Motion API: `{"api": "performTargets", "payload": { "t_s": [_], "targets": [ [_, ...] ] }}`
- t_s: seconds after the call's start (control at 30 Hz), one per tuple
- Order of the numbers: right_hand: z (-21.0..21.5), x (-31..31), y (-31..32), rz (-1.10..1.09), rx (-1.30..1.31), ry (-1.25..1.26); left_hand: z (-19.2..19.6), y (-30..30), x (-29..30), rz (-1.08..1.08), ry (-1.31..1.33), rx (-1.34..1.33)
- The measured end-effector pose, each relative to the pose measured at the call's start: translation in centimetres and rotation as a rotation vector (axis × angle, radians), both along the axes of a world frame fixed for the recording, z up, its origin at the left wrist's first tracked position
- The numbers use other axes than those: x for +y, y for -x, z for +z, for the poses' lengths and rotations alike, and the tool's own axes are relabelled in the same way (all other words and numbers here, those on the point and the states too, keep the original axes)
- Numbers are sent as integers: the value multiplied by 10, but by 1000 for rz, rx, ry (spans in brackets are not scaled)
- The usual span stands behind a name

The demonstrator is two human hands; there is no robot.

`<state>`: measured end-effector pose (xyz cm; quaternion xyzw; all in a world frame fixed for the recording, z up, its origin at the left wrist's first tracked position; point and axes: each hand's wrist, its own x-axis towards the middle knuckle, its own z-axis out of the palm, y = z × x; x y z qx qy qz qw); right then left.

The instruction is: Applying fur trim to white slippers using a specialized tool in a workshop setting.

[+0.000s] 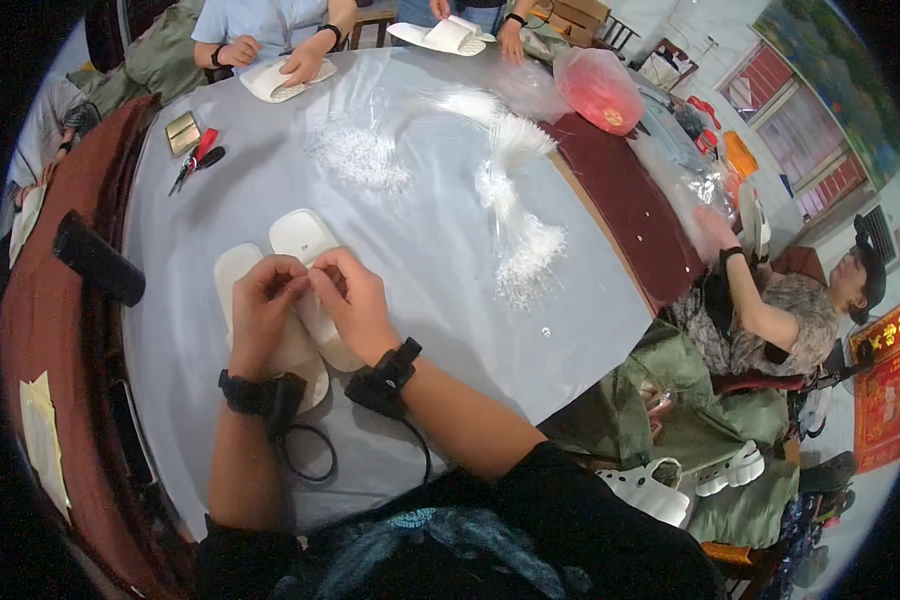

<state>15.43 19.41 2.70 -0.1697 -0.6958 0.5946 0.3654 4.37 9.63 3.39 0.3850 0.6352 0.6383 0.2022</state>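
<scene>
A pair of white slippers lies on the grey-covered table in front of me, the left slipper [236,264] beside the right slipper [304,230]. Above them my left hand [260,312] and my right hand [356,308] meet fingertip to fingertip. Both are closed in a pinch. Whatever sits between the fingers is too small to make out. Black bands with small boxes and a cable circle my wrists. Beyond my hands, heaps of thin white plastic strands [362,160] spread over the table, with longer bundles [505,185] to the right.
Red-handled snips [202,155] and a gold box [182,133] lie at the far left. A black cylinder [98,258] stands by the left edge. Co-workers handle white slippers [278,80] across the table; another person [770,300] sits at right. White clogs [645,490] rest on green sacks.
</scene>
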Motion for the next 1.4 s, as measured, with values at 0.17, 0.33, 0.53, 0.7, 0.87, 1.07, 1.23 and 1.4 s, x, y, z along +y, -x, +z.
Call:
{"api": "performTargets", "payload": {
  "t_s": [0.17,0.33,0.53,0.7,0.87,1.07,1.23,1.4],
  "targets": [
    [-3,0,6,5,7,-17,-1,4,-2,0,-68,-38],
    [-9,-1,8,-33,9,-27,-6,3,-2,55,-13,43],
    [-13,2,1,22,7,26,1,-4,-1,85,-27,107],
    [-7,-1,2,8,2,75,-2,-1,-2,32,-54,71],
    [-8,-2,4,53,23,104,-1,1,-5,31,-17,26],
    [-10,-1,4,25,64,121,4,0,-5,6,-63,103],
    [-5,-1,2,28,32,76,6,-2,-6,10,-43,70],
    [2,-8,2,27,64,156,3,0,-7,22,-23,126]
  ]
}}
